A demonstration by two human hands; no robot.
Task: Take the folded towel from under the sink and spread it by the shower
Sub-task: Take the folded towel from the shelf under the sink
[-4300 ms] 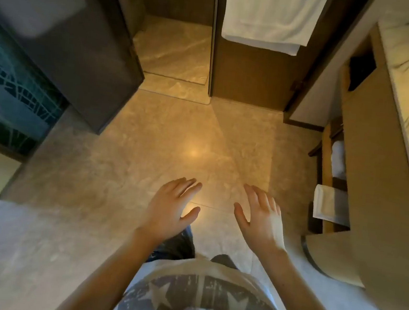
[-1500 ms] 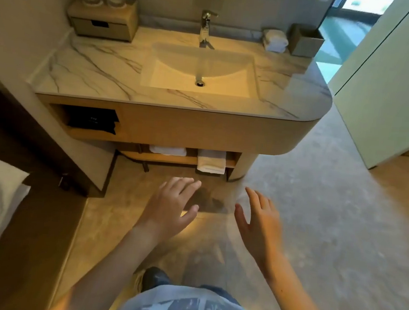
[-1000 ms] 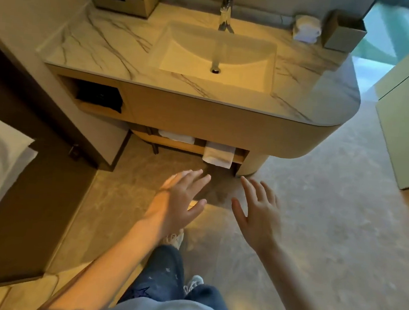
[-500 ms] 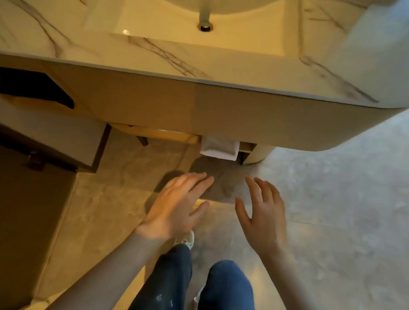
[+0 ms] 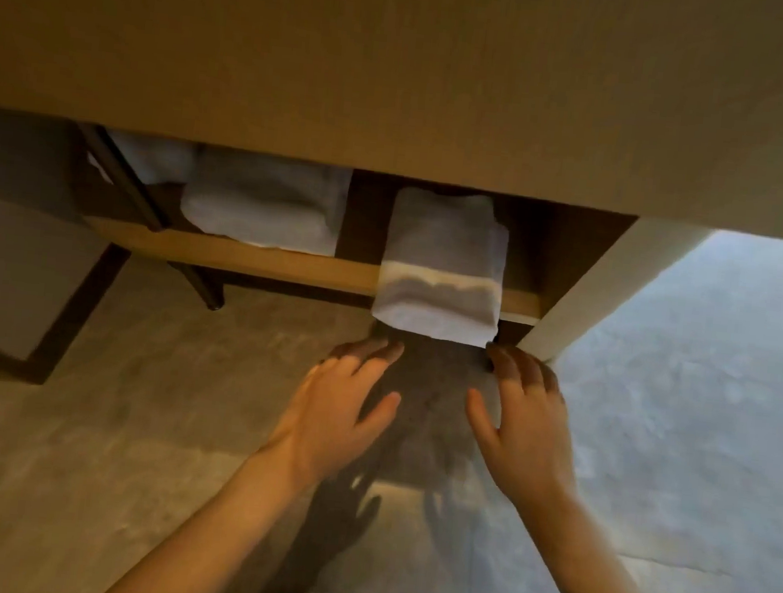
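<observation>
**Towel ahead of both hands, not yet gripped**

My left hand (image 5: 338, 406) and right hand (image 5: 523, 419) are spread open, holding nothing. The folded towel (image 5: 441, 265) drapes over the shelf (image 5: 250, 256) edge just beyond my fingertips, long axis pointing away from me. My right hand's fingertips are nearer its hanging corner.

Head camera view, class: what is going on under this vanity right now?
A person is reaching with both bare hands toward a folded white towel that hangs over the front edge of the wooden shelf under the sink cabinet. The left hand and right hand are open, just below the towel, with neither grip closed on it yet. A second folded towel lies on the shelf to the left.
</observation>
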